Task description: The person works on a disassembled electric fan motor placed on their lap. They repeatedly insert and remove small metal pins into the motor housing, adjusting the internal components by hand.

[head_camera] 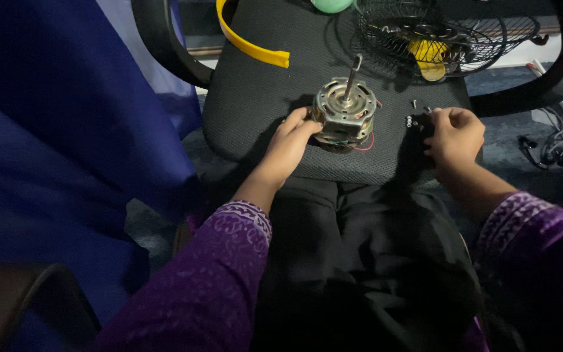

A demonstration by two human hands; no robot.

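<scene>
A metal fan motor [345, 117] with an upright shaft and red and green wires stands on the black mesh seat of a chair [255, 98]. My left hand [289, 145] rests against the motor's left side, fingers curled on its casing. My right hand [454, 133] is to the motor's right, fingertips pinched at several small screws and nuts [413, 120] lying on the seat. Whether a screw is between the fingers is hidden. Both arms wear purple patterned sleeves.
A black wire fan guard [444, 32] with a yellow hub lies at the seat's far right. A curved yellow plastic strip [249, 42] lies at the far left, a green object [332, 5] at the top edge. Blue cloth [66, 130] hangs left; cables [558, 146] lie right.
</scene>
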